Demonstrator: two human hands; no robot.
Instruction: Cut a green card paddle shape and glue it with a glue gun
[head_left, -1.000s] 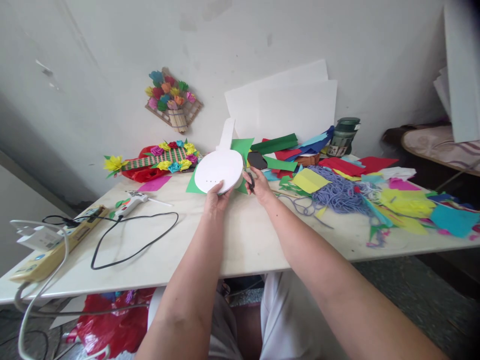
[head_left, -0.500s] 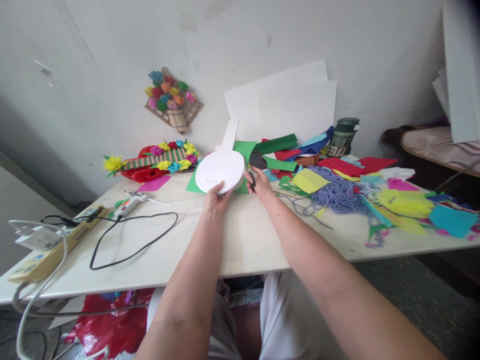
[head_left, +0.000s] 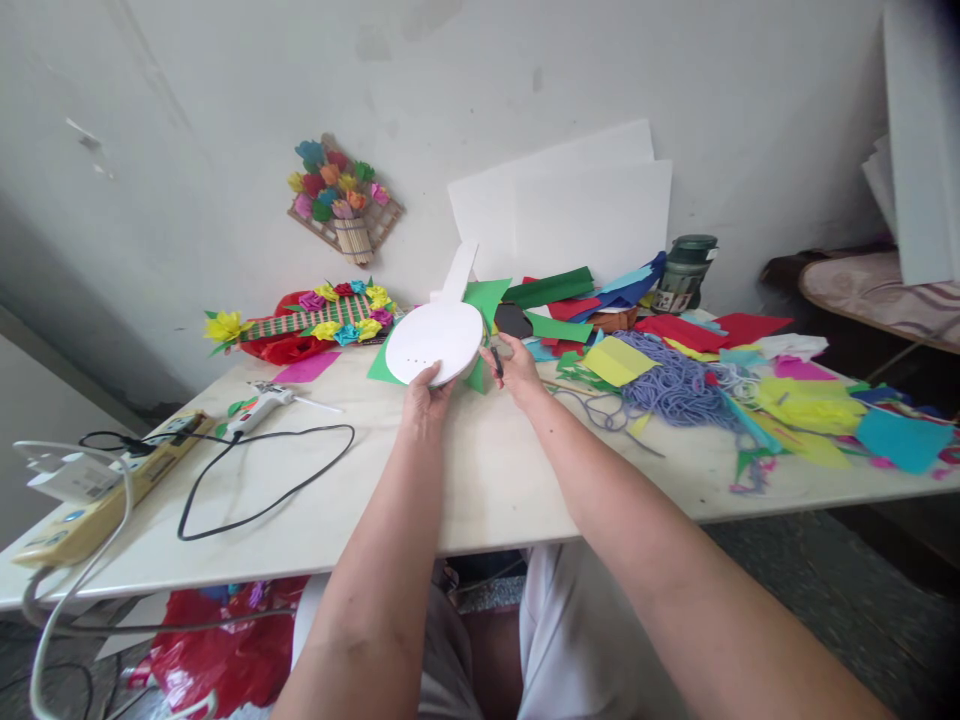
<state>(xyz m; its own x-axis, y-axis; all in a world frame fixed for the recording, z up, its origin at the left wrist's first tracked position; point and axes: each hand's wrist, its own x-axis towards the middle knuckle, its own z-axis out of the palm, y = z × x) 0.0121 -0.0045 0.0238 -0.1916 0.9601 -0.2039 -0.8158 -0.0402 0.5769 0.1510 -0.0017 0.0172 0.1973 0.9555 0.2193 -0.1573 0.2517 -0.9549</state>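
Note:
My left hand (head_left: 429, 398) grips the lower edge of a white round cardboard shape (head_left: 435, 342), thumb on top and fingers underneath. A long white neck (head_left: 459, 272) runs from it towards the wall, and a few small dark dots mark its lower face. Green paper (head_left: 487, 298) lies behind the disc, its corners sticking out on both sides. Closed around the black handles of scissors (head_left: 497, 362), my right hand (head_left: 519, 370) is just right of the disc's edge. The blades are mostly hidden beside the disc and green paper.
Left on the table are a glue gun (head_left: 262, 405) with a looping cord and a power strip (head_left: 112, 500). A flower-decorated woven piece (head_left: 315, 318) lies behind. To the right are purple yarn (head_left: 679, 385), coloured paper (head_left: 619, 360) and a dark green jar (head_left: 684, 275).
The white disc and green paper have shifted slightly left and tilted a little. My right hand and the scissors have also moved slightly left.

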